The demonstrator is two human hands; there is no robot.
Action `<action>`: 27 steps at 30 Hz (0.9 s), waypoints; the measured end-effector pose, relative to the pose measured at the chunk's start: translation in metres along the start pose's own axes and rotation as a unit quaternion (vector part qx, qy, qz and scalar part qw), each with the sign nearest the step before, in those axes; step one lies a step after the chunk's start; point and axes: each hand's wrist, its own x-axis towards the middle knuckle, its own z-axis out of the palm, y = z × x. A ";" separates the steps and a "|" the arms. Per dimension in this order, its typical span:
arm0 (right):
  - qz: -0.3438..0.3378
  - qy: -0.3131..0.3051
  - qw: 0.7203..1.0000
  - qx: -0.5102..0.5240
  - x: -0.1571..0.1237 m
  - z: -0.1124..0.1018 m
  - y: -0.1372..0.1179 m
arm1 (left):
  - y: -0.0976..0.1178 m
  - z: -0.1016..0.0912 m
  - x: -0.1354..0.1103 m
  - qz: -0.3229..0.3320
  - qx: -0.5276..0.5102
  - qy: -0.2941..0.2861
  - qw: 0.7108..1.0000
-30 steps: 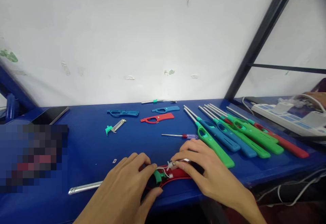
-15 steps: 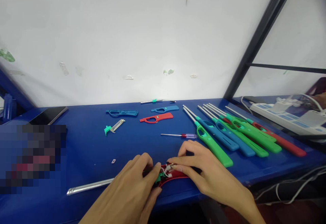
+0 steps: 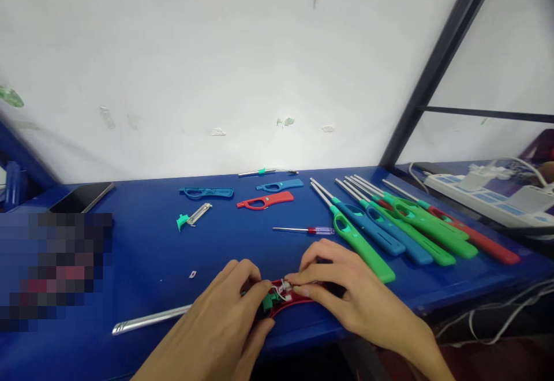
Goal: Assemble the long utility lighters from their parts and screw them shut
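An opened red lighter body [image 3: 289, 299] lies at the near edge of the blue table [image 3: 142, 254], with a green trigger piece and a white wire showing inside it. My left hand [image 3: 225, 323] is curled over its left end, fingers pinched at the green piece. From the right, my right hand [image 3: 346, 288] pinches the small white and metal part in the middle of the body. A silver metal tube [image 3: 149, 318] sticks out to the left from under my left hand.
A small screwdriver [image 3: 305, 230] lies just beyond my hands. Several finished long-nosed lighters [image 3: 389, 225] in green, blue and red lie at the right. Loose red [image 3: 265, 200] and blue shells [image 3: 206, 192] lie further back. A phone [image 3: 82, 196] and a power strip [image 3: 489, 202] sit at the sides.
My right hand's fingers have slid a little left along the red body, pressing the white part lower into it. My left hand has barely shifted.
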 end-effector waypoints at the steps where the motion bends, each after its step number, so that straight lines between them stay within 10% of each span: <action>1: 0.000 0.000 1.000 0.001 0.000 -0.001 0.000 | -0.001 0.000 0.000 0.002 0.003 0.000 1.000; 27: 0.022 -0.015 0.999 0.033 0.000 -0.002 0.004 | 0.020 -0.030 0.028 -0.085 -0.063 -0.067 0.992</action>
